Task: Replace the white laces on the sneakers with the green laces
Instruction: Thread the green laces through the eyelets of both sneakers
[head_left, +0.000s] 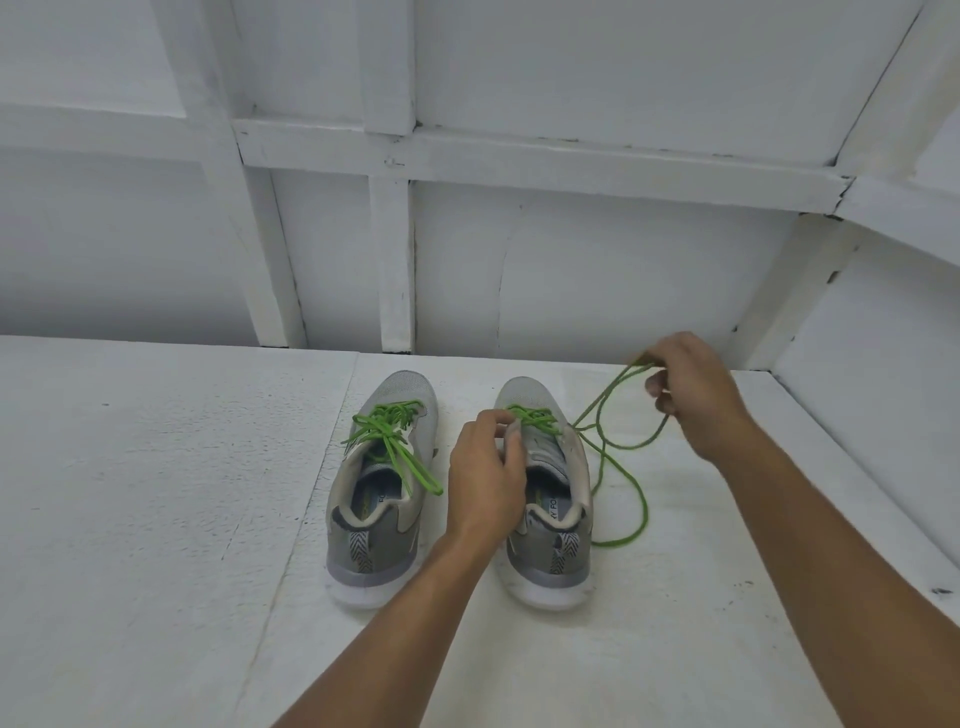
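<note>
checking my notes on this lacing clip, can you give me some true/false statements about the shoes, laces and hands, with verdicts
1. The sneaker on the left carries a green bow tied from its lace. True.
2. The right hand lies flat and holds nothing. False: it is raised and pinches the loose green lace.
3. The left hand holds the sneaker on the right at its laced edge. True.
4. A white lace lies between the sneakers. False: no white lace is in view.
5. Both sneakers lie on their sides. False: both stand on their soles, toes pointing away from the person.
</note>
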